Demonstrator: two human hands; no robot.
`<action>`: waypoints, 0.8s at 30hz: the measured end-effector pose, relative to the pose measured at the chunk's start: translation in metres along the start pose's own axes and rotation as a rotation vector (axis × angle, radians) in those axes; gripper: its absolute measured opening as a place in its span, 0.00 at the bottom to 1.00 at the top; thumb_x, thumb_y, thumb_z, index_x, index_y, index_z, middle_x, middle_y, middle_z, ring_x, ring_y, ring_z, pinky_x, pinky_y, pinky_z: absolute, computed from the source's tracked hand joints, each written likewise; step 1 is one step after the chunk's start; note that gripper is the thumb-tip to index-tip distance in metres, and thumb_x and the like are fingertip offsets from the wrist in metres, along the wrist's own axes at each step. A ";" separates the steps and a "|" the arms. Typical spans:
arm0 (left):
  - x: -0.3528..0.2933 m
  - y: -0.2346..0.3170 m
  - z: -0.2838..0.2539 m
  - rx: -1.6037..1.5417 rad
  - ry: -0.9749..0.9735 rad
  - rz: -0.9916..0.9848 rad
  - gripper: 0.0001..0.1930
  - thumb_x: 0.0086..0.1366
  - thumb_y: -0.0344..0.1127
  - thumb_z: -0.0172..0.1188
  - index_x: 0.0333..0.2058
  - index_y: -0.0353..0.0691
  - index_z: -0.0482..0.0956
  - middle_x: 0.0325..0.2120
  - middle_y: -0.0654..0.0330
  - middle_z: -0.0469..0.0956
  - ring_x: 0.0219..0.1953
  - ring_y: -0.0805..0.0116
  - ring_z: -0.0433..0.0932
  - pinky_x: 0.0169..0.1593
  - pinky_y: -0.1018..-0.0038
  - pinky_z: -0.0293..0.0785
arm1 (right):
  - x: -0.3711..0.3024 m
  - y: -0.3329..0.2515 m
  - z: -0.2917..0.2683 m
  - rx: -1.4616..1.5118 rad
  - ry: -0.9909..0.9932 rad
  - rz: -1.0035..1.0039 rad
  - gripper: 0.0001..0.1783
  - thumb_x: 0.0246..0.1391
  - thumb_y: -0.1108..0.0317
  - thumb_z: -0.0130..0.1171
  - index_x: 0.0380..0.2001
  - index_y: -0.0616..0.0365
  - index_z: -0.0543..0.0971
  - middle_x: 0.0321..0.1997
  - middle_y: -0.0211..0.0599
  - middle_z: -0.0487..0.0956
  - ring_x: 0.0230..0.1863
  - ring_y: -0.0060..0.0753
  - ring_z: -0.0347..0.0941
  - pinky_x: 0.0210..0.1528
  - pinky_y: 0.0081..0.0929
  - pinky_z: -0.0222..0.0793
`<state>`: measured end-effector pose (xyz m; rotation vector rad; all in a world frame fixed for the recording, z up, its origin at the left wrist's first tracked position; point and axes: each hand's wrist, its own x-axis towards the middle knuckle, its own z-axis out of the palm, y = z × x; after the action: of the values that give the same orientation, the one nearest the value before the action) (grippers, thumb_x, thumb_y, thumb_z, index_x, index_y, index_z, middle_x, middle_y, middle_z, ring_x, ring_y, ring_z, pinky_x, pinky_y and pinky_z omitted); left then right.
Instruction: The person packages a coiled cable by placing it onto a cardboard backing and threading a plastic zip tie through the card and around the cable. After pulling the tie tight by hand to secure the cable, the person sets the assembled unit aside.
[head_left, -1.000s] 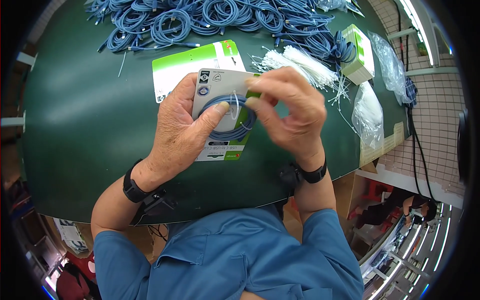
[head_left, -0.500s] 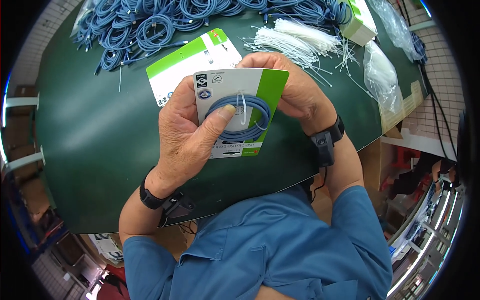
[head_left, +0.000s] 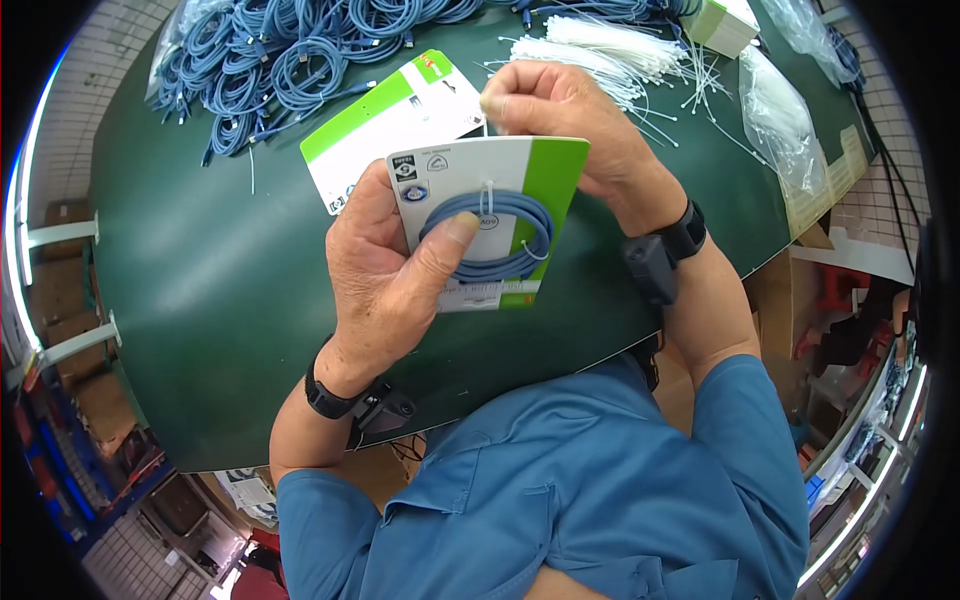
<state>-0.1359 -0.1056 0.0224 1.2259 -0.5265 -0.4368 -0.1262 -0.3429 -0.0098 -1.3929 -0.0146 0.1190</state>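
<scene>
Left hand (head_left: 375, 275) grasps a white-&-green retail card (head_left: 561, 165) from its L side: thumb in front, pressing on a coiled blue cable (head_left: 535, 208), fingers mostly hidden behind. Right hand (head_left: 590, 125) is up past the card's top edge, thumb & fingertip pinched on the thin end of a white cable tie (head_left: 487, 190); the tie's loop shows on the card's front, around the upper part of the coil. A 2nd tie (head_left: 535, 252) is around the coil's lower R part. Card is held up off the surface (head_left: 220, 290), tilted, coil flat against its face, approx. mid-view, btwn the hands.

Surface is dark green w/ a curved near edge. Just beyond the held card lie more cards (head_left: 370, 130), same white/green colours, overlapping. Far L to centre: big heap of coiled blue cables (head_left: 305, 70), connectors poking out. Far R of centre: loose bunch of white ties (head_left: 600, 60), ends fanned out; next to it, a white-&-green box (head_left: 724, 28), & nearer the R edge a clear plastic bag (head_left: 778, 125) w/ white contents. Both wrists wear black straps w/ small black devices; person's shirt (head_left: 600, 470) is blue, short-sleeved.
</scene>
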 end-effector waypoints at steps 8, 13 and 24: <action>-0.010 0.019 0.007 0.112 -0.101 0.130 0.21 0.69 0.23 0.64 0.58 0.27 0.71 0.49 0.51 0.83 0.51 0.69 0.82 0.56 0.71 0.79 | 0.001 -0.007 -0.014 0.028 0.182 -0.085 0.08 0.66 0.64 0.65 0.37 0.57 0.82 0.32 0.22 0.79 0.30 0.11 0.70 0.33 0.14 0.66; -0.002 0.013 0.005 -0.021 0.048 0.004 0.20 0.69 0.22 0.65 0.58 0.27 0.72 0.49 0.51 0.83 0.51 0.69 0.82 0.56 0.71 0.79 | -0.013 -0.010 0.018 0.238 -0.209 0.008 0.10 0.65 0.62 0.67 0.37 0.58 0.82 0.34 0.23 0.81 0.31 0.13 0.74 0.33 0.14 0.70; 0.001 0.004 0.001 0.025 0.053 -0.029 0.22 0.68 0.23 0.65 0.58 0.28 0.71 0.48 0.52 0.83 0.50 0.69 0.82 0.56 0.71 0.79 | -0.012 -0.009 0.015 0.220 -0.215 0.037 0.12 0.61 0.63 0.72 0.32 0.57 0.80 0.35 0.24 0.82 0.35 0.12 0.76 0.37 0.14 0.74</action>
<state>-0.1351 -0.1059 0.0269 1.2674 -0.4709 -0.4219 -0.1387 -0.3313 0.0023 -1.1557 -0.1505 0.2924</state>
